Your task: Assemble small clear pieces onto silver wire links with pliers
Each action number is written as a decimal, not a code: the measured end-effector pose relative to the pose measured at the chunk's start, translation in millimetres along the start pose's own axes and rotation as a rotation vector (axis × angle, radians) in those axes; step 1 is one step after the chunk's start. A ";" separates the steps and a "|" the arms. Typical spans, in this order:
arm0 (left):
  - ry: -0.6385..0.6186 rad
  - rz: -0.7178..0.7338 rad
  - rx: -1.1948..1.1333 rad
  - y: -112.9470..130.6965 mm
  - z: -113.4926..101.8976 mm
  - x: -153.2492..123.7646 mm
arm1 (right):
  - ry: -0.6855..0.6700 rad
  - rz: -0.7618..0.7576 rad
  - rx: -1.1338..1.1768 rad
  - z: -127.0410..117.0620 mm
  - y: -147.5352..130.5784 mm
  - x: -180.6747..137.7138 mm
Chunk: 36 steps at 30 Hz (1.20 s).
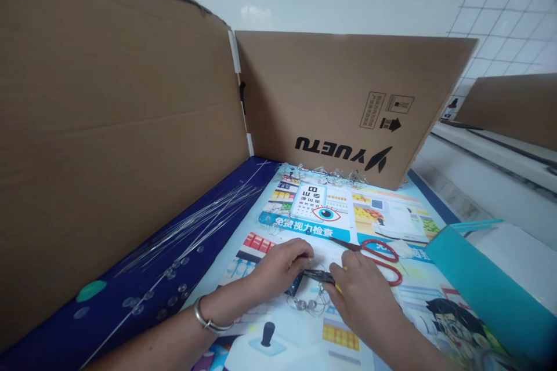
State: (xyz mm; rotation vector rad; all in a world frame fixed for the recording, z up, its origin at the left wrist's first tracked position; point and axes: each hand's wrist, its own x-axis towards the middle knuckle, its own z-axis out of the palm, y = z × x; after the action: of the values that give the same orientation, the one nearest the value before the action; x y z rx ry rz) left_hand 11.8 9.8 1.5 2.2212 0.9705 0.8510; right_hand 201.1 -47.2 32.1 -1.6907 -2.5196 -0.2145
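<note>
My left hand, with a metal bangle at the wrist, is closed in a pinch near the pliers' tips. A loop of thin wire with clear beads hangs just below its fingers, and part of it is hidden behind them. In my closed right hand is a pair of pliers with yellow handles, its jaws pointing left toward the left fingertips. Red-handled scissors lie right behind the right hand, with their dark blades pointing left.
Cardboard panels stand at the left and back. Lengths of thin wire and loose clear beads lie on the blue strip at left. Beaded pieces line the back panel's foot. A teal box stands at right.
</note>
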 end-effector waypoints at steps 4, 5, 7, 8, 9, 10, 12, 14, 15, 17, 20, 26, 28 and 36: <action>0.000 0.019 0.034 -2.5 1.0 -0.4 | -0.006 0.054 -0.008 0.2 -5.2 -3.5; 0.000 0.022 0.040 -2.9 1.1 -0.6 | -0.006 0.062 -0.009 0.3 -5.8 -4.1; -0.005 0.032 0.051 -3.2 1.0 -1.1 | -0.006 0.072 -0.015 0.7 -6.3 -5.0; -0.007 0.039 0.057 -3.2 0.8 -1.4 | -0.006 0.076 -0.020 1.0 -6.3 -5.2; -0.008 0.048 0.062 -3.1 0.6 -1.8 | -0.006 0.078 -0.024 1.2 -6.2 -5.3; -0.009 0.056 0.067 -3.0 0.5 -2.2 | -0.005 0.080 -0.030 1.5 -6.1 -5.3; -0.009 0.068 0.079 -2.9 0.5 -2.7 | -0.005 0.080 -0.043 1.9 -6.3 -4.9; -0.009 0.075 0.089 -3.2 0.8 -3.0 | -0.002 0.077 -0.062 2.3 -6.8 -4.5; -0.010 0.077 0.092 -3.5 1.1 -3.0 | 0.001 0.075 -0.072 2.6 -7.2 -4.3; -0.008 0.080 0.094 -4.4 1.8 -2.7 | 0.007 0.072 -0.088 3.5 -7.8 -4.5; -0.005 0.081 0.095 -5.5 2.1 -2.2 | 0.018 0.062 -0.101 5.8 -8.8 -5.6; -0.010 0.074 0.089 -3.0 0.2 -2.1 | 0.042 0.034 -0.129 9.3 -10.0 -5.6; -0.014 0.070 0.083 -1.7 0.0 -2.3 | 0.045 0.033 -0.132 9.6 -9.8 -4.7; -0.033 0.070 0.120 -2.5 -1.5 -1.6 | 0.097 0.027 -0.153 9.3 -12.6 -4.1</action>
State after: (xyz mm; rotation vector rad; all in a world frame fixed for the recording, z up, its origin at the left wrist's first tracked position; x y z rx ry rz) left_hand 8.8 10.4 0.2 2.3761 0.9564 0.8032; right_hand 190.9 -54.0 21.5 -1.7204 -2.4654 -0.4868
